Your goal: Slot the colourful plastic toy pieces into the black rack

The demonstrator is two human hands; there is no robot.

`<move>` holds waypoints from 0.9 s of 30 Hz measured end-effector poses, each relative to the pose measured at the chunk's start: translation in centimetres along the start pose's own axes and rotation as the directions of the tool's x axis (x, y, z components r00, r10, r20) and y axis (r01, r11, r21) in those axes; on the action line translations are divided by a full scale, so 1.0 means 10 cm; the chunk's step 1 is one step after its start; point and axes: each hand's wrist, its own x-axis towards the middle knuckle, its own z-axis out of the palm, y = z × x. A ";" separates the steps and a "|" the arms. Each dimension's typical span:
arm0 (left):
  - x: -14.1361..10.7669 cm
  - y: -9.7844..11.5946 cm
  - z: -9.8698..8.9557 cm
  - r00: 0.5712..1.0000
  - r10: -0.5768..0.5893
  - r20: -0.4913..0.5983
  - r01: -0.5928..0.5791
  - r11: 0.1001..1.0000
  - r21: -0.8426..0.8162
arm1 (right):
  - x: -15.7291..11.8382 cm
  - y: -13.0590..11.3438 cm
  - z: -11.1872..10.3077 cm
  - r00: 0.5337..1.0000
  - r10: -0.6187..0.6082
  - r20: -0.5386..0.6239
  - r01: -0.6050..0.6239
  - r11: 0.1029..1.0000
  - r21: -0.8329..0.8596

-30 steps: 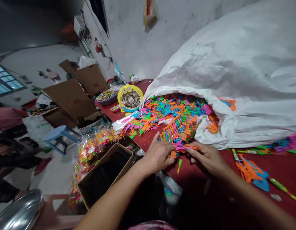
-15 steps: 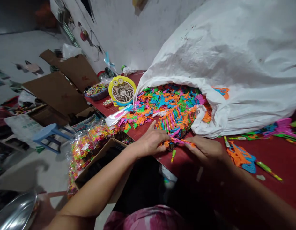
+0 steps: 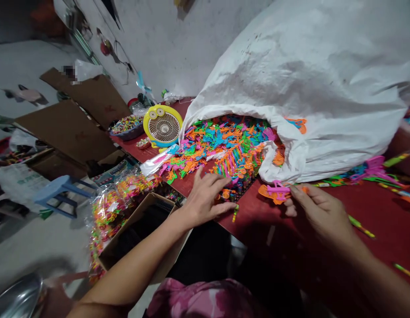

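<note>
My left hand (image 3: 205, 198) is open, fingers spread, at the near end of a neat row of bright plastic pieces (image 3: 240, 161). Its thumb reaches toward a short green and yellow stick (image 3: 235, 213) at the table edge; whether they touch I cannot tell. To the right, my right hand (image 3: 319, 210) pinches a few small flat plastic pieces, pink (image 3: 278, 187) and orange (image 3: 269, 194), between thumb and fingers, above the red table. Behind the row, a loose heap of orange, blue, green and pink pieces (image 3: 221, 134) spills from a large white sack (image 3: 311, 79).
A yellow fan (image 3: 163, 126) and a basin of small colourful pieces (image 3: 127, 126) stand at the back left. Below the table edge are an open carton (image 3: 125, 238) and clear bags of coloured pieces (image 3: 107, 207). A blue stool (image 3: 62, 190) stands on the floor.
My right hand has moved right, away from my left hand, with the pink and orange pieces. My left hand's fingers have spread apart. The view has shifted slightly.
</note>
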 end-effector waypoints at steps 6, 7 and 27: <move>-0.40 0.46 0.29 0.909 -0.142 -0.392 0.113 0.989 -0.097 | -0.05 0.37 -0.22 0.981 0.188 0.051 -0.186 0.982 -0.046; -0.43 0.50 0.35 0.899 -0.159 -0.409 0.128 0.987 -0.101 | -0.05 0.40 -0.23 0.981 0.181 0.070 -0.176 0.981 -0.079; -0.61 0.56 1.03 0.907 -0.412 -0.089 0.403 0.909 -0.105 | -0.03 0.35 -0.25 0.992 0.105 0.072 -0.095 0.988 -0.120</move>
